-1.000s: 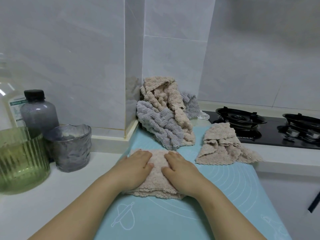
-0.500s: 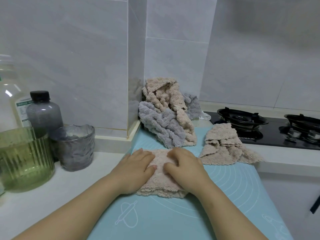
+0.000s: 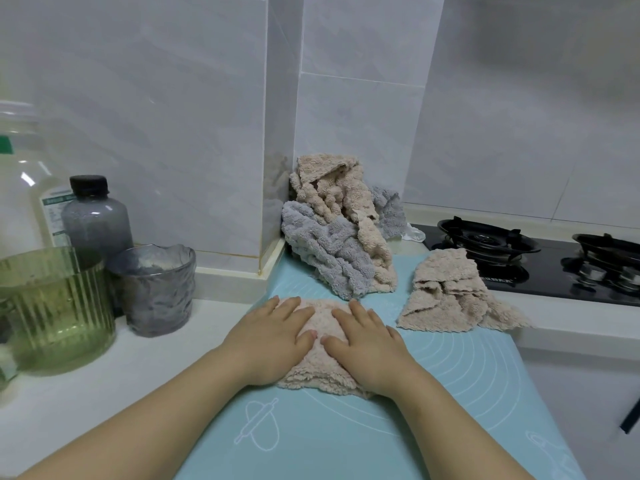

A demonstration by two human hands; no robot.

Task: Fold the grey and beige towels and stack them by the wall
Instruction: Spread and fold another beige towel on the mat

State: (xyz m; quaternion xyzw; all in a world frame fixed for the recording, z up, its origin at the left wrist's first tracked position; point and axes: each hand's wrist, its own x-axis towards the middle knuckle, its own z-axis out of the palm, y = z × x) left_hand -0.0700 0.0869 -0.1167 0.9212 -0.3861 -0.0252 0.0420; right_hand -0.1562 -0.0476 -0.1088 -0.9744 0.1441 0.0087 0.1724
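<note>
Right hand [image 3: 363,344] flattened since the frame half a second before: fingers slightly curled then, straight at this reading. Left hand [image 3: 273,336] also lay flat, fingers straight. Both pressed palm-down, side by side, on the folded beige towel [image 3: 320,375], which lay on the blue baking mat [image 3: 346,438]. Behind it, a heap of grey and beige towels [image 3: 332,261] sat in the tiled wall corner. A crumpled beige towel [image 3: 446,296] lay to the right, beside the gas hob [image 3: 485,240].

The beige towel [image 3: 320,358] and grey towel [image 3: 325,258] are nubbly terry cloth (matt), the wall tiles [image 3: 156,133] glossy.
</note>
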